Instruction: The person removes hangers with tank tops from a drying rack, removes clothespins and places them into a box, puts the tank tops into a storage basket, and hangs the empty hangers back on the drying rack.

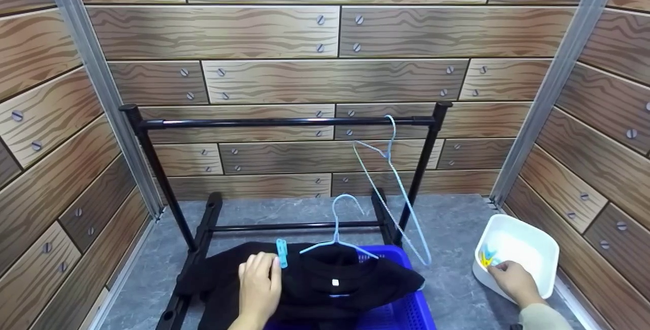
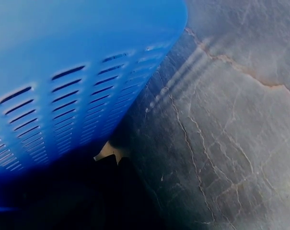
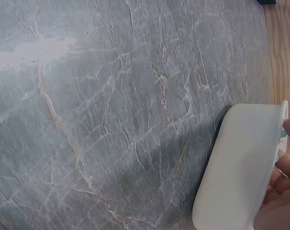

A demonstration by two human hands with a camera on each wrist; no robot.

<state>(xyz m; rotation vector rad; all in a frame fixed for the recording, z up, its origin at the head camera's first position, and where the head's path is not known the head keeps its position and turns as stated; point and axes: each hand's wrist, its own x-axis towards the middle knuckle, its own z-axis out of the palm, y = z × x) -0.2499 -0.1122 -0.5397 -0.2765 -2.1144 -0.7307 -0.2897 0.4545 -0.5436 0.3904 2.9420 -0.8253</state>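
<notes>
A black T-shirt (image 1: 350, 284) lies over the blue basket (image 1: 424, 309), a light blue hanger (image 1: 336, 238) in its neckline. On the shirt's left shoulder stands a blue clothespin (image 1: 282, 254). My left hand (image 1: 259, 284) grips the cloth just left of that pin, fingers curled. In the left wrist view the basket's slotted wall (image 2: 82, 100) and dark cloth hide the fingers. My right hand (image 1: 515, 282) reaches into the white tub (image 1: 546, 249), fingertips right at a yellow clothespin (image 1: 486, 259); I cannot tell whether they pinch it. Blue pins (image 1: 490, 250) lie beside it.
Behind the basket stands a black garment rack (image 1: 284, 122). A second blue hanger (image 1: 406, 198) hangs at the right end of its bar. The grey marbled floor (image 3: 111, 120) meets wood-patterned walls (image 1: 325, 81) on three sides. The tub stands near the right wall.
</notes>
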